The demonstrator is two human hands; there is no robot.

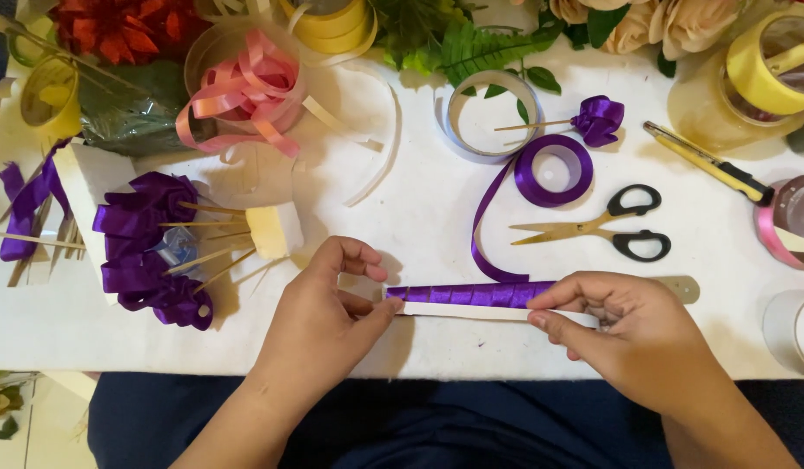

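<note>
Purple satin ribbon, folded in overlapping pleats along a flat white strip, is pinched at both ends: the left hand closes thumb and forefinger on the strip's left end, and the right hand clamps thumb and fingers over the right end, which seems meant to keep the strip taut and level so the pleats stay pressed down. The strip lies near the front edge of the white table, just before the person. A loose tail of the ribbon curls back to a purple ribbon spool toward the middle, feeding the work. Black-handled scissors with gold blades lie just beyond the right hand, within reach. At the left edge, finished purple ribbon flowers on wooden sticks stand stuck in a foam block, which keeps them apart.
</note>
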